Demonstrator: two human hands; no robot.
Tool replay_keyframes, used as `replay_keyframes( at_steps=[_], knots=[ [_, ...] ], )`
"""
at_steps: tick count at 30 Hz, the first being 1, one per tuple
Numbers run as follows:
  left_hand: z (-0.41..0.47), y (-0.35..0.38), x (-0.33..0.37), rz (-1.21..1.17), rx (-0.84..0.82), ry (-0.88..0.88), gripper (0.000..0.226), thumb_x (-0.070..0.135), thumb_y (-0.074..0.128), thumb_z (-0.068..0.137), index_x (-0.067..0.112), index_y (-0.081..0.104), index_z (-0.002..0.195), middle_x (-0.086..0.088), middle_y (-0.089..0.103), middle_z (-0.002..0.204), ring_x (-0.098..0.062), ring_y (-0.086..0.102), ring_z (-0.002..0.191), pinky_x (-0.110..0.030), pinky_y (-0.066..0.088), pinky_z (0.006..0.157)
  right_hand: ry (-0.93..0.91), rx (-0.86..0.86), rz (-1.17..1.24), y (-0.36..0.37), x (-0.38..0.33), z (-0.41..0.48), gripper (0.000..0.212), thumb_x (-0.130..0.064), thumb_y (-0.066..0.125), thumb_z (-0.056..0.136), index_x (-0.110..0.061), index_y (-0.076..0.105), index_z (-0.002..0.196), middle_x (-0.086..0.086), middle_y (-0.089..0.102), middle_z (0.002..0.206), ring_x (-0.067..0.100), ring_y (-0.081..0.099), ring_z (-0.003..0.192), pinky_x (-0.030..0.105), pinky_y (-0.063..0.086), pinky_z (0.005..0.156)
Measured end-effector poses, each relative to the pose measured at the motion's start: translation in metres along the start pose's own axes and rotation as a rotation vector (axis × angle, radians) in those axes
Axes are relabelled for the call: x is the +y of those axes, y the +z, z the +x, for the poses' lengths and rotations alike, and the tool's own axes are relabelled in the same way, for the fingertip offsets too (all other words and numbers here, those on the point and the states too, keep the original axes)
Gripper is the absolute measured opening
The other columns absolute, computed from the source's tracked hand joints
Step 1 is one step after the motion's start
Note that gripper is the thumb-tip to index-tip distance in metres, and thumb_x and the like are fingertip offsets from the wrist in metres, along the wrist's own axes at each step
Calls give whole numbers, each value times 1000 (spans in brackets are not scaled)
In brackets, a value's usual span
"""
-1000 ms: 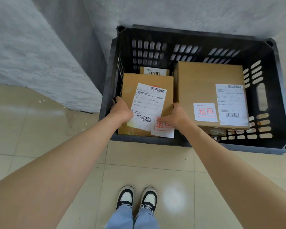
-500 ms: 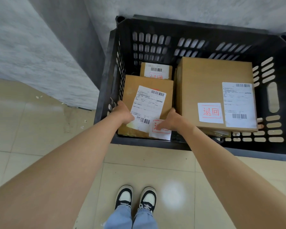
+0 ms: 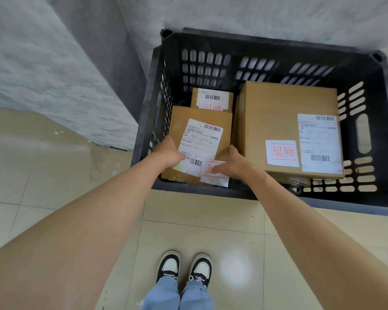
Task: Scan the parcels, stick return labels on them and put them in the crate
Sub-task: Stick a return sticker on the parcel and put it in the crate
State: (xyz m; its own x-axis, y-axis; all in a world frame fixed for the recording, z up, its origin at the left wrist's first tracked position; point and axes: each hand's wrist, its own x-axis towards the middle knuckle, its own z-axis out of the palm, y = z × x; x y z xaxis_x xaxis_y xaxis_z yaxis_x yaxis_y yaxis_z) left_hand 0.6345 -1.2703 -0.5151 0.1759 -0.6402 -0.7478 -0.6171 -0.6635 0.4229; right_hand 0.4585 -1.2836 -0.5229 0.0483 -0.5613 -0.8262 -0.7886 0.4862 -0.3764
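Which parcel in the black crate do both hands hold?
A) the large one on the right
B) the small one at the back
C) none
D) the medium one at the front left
D: the left hand and right hand grip opposite edges of the front-left parcel, next to the large parcel in the crate.

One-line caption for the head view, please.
Left hand and right hand hold a labelled parcel in the black crate, beside a larger parcel.

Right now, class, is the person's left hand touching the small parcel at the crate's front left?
Touching. The head view shows the left hand gripping the parcel's left edge, thumb overlapping its shipping label, with no gap.
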Motion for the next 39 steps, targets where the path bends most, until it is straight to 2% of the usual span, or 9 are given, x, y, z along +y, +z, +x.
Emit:
replay_keyframes(
  at_steps=[3, 7, 11, 15, 20, 26, 31, 39],
  knots=[
    [-19, -10, 5, 16, 31, 127, 57, 14, 55, 94, 13, 29, 145, -8, 43, 144, -25, 44, 127, -29, 40, 90, -35, 17, 13, -5, 0, -16, 94, -17, 68, 85, -11, 2, 151, 9, 36, 149, 28, 35, 136, 37, 32, 107],
    [-53, -26, 22, 67, 33, 280, 49, 16, 55, 94, 17, 38, 141, -4, 48, 140, -20, 50, 121, -24, 40, 84, -100, 60, -7, -21, -8, -51, 75, -15, 65, 87, -6, 20, 146, 12, 39, 144, 29, 41, 129, 31, 37, 92],
    [-105, -47, 44, 241, 53, 394, 52, 20, 57, 93, 18, 38, 142, -4, 46, 143, -20, 46, 128, -28, 40, 98, -160, 133, -15, -44, -23, -102, 71, -19, 64, 87, -9, 25, 145, 11, 47, 139, 26, 47, 124, 26, 36, 82],
    [-173, -74, 66, 434, 114, 499, 49, 26, 57, 92, 22, 42, 139, 1, 48, 141, -18, 47, 127, -42, 43, 101, -243, 231, -108, -65, -34, -174, 67, -22, 65, 86, -11, 31, 142, 14, 47, 136, 29, 45, 123, 33, 40, 92],
    [-264, -114, 94, 571, 260, 646, 43, 30, 54, 93, 26, 46, 136, 2, 54, 133, -17, 53, 118, -38, 45, 95, -349, 345, -192, -97, -47, -276, 65, -28, 62, 87, -16, 31, 144, 13, 42, 137, 31, 43, 124, 40, 42, 99],
    [-356, -138, 125, 510, 406, 795, 49, 37, 56, 91, 25, 45, 137, 2, 54, 133, -18, 51, 121, -39, 43, 98, -453, 517, -269, -117, -55, -382, 67, -31, 60, 88, -20, 27, 146, 10, 38, 141, 33, 36, 127, 38, 35, 100],
    [-411, -139, 133, 415, 454, 874, 47, 38, 59, 88, 29, 47, 134, 7, 57, 126, -16, 51, 117, -36, 42, 95, -517, 648, -181, -113, -50, -450, 69, -36, 62, 86, -22, 29, 145, 6, 37, 140, 30, 35, 126, 36, 31, 102],
    [-461, -159, 140, 297, 542, 999, 46, 37, 60, 88, 30, 49, 132, 5, 53, 133, -17, 45, 123, -36, 37, 100, -501, 923, -112, -122, -51, -517, 65, -37, 61, 87, -22, 31, 143, 4, 36, 141, 27, 32, 128, 40, 31, 105]
  ],
)
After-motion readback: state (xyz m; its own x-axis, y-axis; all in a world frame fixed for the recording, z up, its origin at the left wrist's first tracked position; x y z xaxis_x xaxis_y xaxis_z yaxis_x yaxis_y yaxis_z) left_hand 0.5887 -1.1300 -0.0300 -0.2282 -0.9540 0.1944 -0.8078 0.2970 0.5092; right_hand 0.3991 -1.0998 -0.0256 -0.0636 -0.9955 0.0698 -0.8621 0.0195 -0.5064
